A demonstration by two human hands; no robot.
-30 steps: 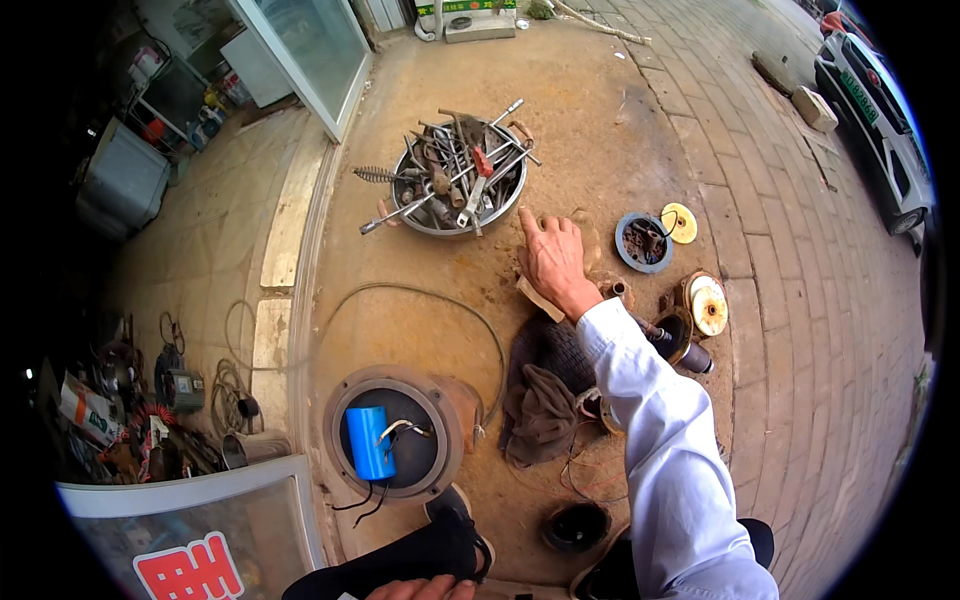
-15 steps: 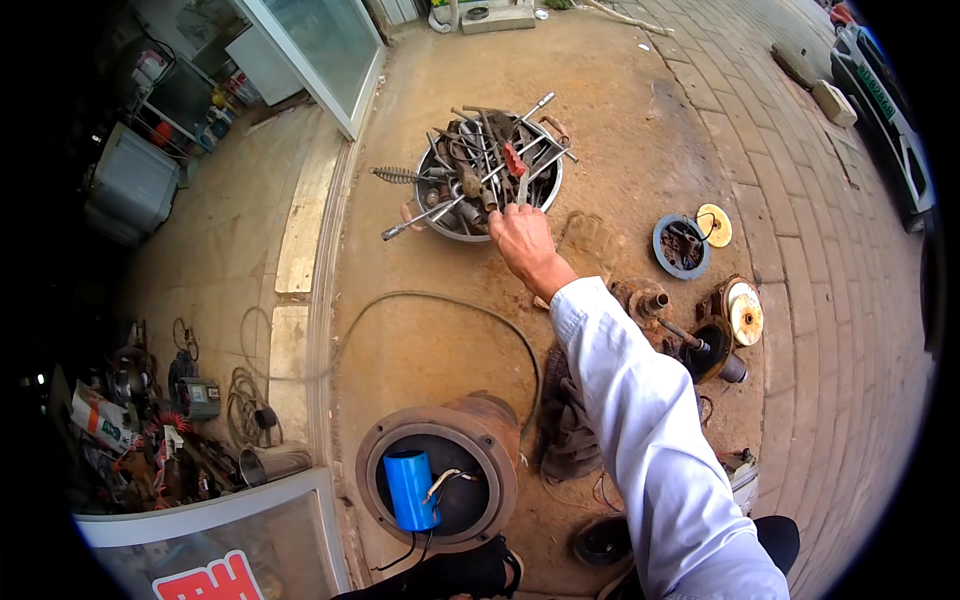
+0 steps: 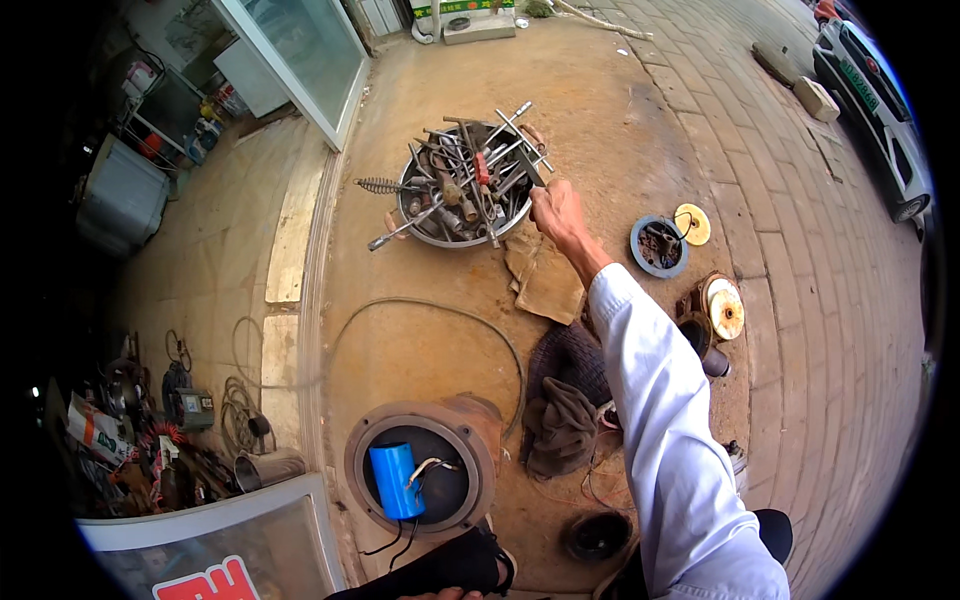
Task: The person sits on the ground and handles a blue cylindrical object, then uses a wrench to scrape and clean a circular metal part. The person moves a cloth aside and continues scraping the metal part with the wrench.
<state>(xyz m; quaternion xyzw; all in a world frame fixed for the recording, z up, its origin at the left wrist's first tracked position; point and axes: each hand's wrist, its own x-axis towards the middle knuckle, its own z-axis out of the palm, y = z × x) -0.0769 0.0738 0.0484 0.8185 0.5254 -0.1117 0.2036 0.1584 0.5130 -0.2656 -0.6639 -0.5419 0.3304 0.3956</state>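
Observation:
My right hand (image 3: 555, 207) reaches to the right rim of a metal basin (image 3: 428, 235) heaped with wrenches, sockets, rods and a spring, its fingers closed on a flat dark metal tool (image 3: 529, 166). A red-handled tool (image 3: 481, 168) lies among the pile. Just below my hand, brownish cloth gloves (image 3: 546, 288) lie on the ground. My left hand (image 3: 445, 594) barely shows at the lower edge, its fingers mostly hidden. Above it, a rusty motor housing (image 3: 472, 420) has a blue cylinder (image 3: 395, 480) with wires on its dark face.
Right of my arm are a blue-rimmed dish (image 3: 648, 262), yellow disc (image 3: 696, 225) and rusty pump parts (image 3: 724, 310). Dark rags (image 3: 557, 425), a hose (image 3: 430, 310) and a black bowl (image 3: 597, 535) lie nearby. A glass door (image 3: 300, 60) and clutter stand left; a parked car (image 3: 880, 140) right.
My right hand has moved up and rightward along the basin, and a flat dark tool now stands out in its grip at the rim, angled over the pile.

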